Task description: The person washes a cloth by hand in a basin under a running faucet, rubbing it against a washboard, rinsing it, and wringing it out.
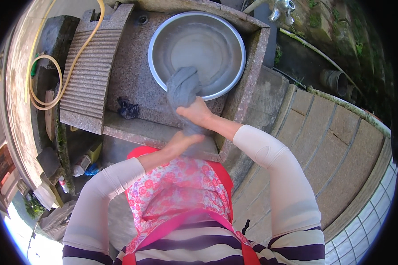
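A bunched grey cloth (pixel 184 86) hangs over the near rim of a round metal basin (pixel 199 43). My right hand (pixel 197 112) grips the cloth just below that rim. My left hand (pixel 184 141) is closer to my body, closed around the cloth's lower part, which is blurred. Cloudy water (pixel 199 53) appears to lie in the basin, which stands inside a speckled stone sink (pixel 132 66). A small dark wet cloth (pixel 128 108) lies crumpled in the sink, left of my hands.
A ribbed stone washboard (pixel 89 69) forms the sink's left side, with a yellow hose (pixel 81 49) looped over it. A metal tap (pixel 283 11) is beyond the sink's right corner. Stone steps (pixel 318 132) lie to the right. Bottles (pixel 82 165) sit low on the left.
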The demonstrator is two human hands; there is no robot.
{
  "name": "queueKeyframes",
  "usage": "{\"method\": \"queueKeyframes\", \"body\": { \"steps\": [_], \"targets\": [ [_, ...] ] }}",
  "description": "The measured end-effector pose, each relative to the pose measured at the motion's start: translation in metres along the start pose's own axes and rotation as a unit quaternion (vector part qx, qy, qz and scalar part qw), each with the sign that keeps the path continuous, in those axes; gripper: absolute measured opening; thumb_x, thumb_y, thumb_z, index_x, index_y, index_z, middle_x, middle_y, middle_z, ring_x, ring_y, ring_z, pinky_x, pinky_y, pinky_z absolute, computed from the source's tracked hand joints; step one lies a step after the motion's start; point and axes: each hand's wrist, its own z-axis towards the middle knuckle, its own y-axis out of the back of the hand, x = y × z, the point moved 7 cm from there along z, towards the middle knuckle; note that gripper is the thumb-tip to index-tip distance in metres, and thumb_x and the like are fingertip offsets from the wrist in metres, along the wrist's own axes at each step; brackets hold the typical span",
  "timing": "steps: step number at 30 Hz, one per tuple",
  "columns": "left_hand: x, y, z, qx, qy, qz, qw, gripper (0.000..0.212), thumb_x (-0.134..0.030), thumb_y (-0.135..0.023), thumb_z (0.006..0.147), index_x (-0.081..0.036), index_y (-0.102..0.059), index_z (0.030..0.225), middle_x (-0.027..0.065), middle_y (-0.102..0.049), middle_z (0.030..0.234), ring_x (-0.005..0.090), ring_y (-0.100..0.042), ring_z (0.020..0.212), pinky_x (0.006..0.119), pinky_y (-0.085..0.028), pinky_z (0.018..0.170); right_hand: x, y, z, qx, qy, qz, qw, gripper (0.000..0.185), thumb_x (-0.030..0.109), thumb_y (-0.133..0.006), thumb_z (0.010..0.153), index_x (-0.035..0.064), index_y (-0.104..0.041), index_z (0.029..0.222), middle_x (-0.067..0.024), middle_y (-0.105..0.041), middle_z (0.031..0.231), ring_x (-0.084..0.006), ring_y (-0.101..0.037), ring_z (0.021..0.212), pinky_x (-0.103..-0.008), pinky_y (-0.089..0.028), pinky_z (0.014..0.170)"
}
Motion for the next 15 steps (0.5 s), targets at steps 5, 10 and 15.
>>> {"method": "queueKeyframes", "body": {
  "steps": [5, 10, 15],
  "targets": [
    [0.008, 0.002, 0.002, -0.013, 0.043, -0.016, 0.999, 0.043, -0.043, -0.066, 0.076, -0.001, -0.062, 0.088, 0.0051, -0.061, 0.072, 0.0152, -0.059, 0.062, 0.031, -0.045, 0.052, -0.036, -0.016, 0.014, -0.022, -0.034, -0.071, 0.997, 0.043, 0.032, -0.065, 0.065, -0.0018, -0.067, 0.092, -0.0266, -0.064, 0.098, -0.0395, -0.062, 0.096, -0.0397, -0.049, 0.083],
    [0.010, 0.021, 0.002, -0.021, 0.091, -0.144, 0.985, 0.062, -0.032, -0.067, 0.080, -0.007, -0.040, 0.130, 0.0168, -0.057, 0.110, 0.0225, -0.061, 0.093, 0.038, -0.053, 0.066, -0.052, -0.010, 0.018, -0.075, -0.153, 0.021, 0.985, 0.047, 0.030, -0.068, 0.063, -0.0075, -0.064, 0.092, -0.0207, -0.066, 0.090, -0.0298, -0.064, 0.085, -0.0352, -0.049, 0.075],
    [-0.012, 0.064, 0.029, -0.038, -0.056, -0.272, 0.960, 0.091, -0.038, -0.070, 0.083, -0.013, -0.009, 0.146, 0.0175, -0.042, 0.134, 0.0263, -0.046, 0.121, 0.040, -0.043, 0.096, -0.033, -0.018, 0.008, -0.041, -0.220, 0.326, 0.919, 0.038, 0.023, -0.067, 0.065, -0.0095, -0.065, 0.085, -0.0139, -0.067, 0.082, -0.0233, -0.064, 0.076, -0.0335, -0.049, 0.069]
  ]
}}
